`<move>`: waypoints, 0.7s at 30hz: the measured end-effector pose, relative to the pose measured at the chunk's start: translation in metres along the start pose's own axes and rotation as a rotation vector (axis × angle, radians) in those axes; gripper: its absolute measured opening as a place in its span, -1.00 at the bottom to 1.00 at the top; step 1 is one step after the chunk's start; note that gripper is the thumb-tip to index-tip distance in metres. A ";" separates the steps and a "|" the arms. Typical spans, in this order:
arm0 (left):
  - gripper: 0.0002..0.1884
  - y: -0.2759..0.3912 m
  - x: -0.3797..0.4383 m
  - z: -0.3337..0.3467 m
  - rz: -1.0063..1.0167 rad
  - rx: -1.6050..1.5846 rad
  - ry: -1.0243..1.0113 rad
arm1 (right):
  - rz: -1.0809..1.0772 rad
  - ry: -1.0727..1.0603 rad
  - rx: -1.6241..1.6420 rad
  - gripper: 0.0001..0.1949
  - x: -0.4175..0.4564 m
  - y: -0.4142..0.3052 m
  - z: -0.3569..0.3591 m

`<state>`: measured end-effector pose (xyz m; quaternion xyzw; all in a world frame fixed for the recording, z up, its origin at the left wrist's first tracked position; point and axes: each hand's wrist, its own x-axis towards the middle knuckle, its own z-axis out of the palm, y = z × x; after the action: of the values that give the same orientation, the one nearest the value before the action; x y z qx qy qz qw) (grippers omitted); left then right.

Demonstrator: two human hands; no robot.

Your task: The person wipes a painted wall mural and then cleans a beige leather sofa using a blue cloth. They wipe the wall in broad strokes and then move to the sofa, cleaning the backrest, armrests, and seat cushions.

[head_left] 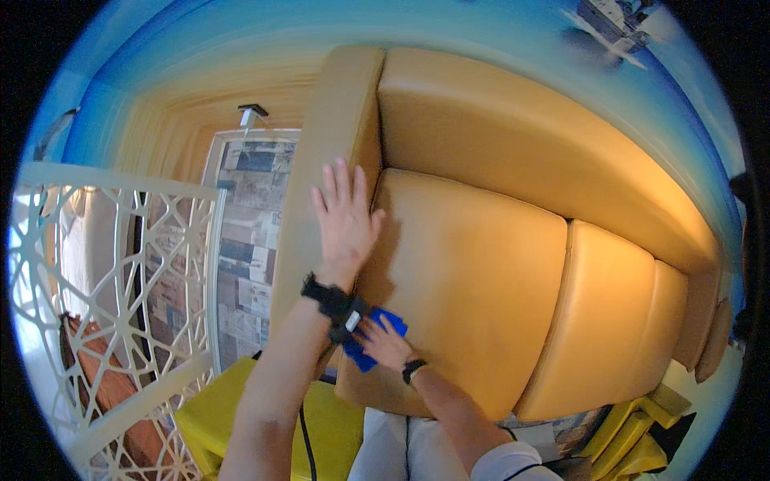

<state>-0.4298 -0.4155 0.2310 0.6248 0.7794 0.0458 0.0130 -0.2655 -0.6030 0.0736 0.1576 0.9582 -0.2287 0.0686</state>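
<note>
A tan leather-look sofa (pixel 463 270) fills the space before me. My left hand (pixel 346 225) lies over its left armrest (pixel 337 102), palm down and fingers spread, holding nothing. A black strap with a small device (pixel 337 309) circles my left wrist. Below that wrist, my right hand (pixel 385 346) presses a blue cloth (pixel 392 321) at the left front of the seat cushion, beside the armrest. My left forearm and wrist strap hide part of the cloth. A dark watch (pixel 414 370) sits on my right wrist.
Left of the sofa stands a white lattice screen (pixel 114 276), with a yellow-green stool (pixel 222 415) near my left arm. More yellow-green seating (pixel 625 433) is at the lower right. A dark cable (pixel 307 442) hangs beside my legs. Behind the sofa is a painted blue wall (pixel 271 36).
</note>
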 end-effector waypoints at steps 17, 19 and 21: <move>-0.52 -0.042 -0.379 0.151 -0.761 -0.706 -0.373 | 0.346 0.180 0.111 -0.52 0.014 0.005 -0.006; -0.42 -0.053 -0.369 0.157 -0.854 -0.961 -0.543 | 0.291 0.196 0.109 -0.54 0.007 -0.006 0.004; -0.40 -0.061 -0.382 0.194 -0.792 -1.024 -0.397 | 0.246 0.191 0.125 -0.57 0.004 -0.014 0.007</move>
<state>-0.3907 -0.7900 0.0181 0.2037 0.8122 0.2857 0.4660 -0.2733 -0.6172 0.0725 0.2989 0.9176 -0.2619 -0.0051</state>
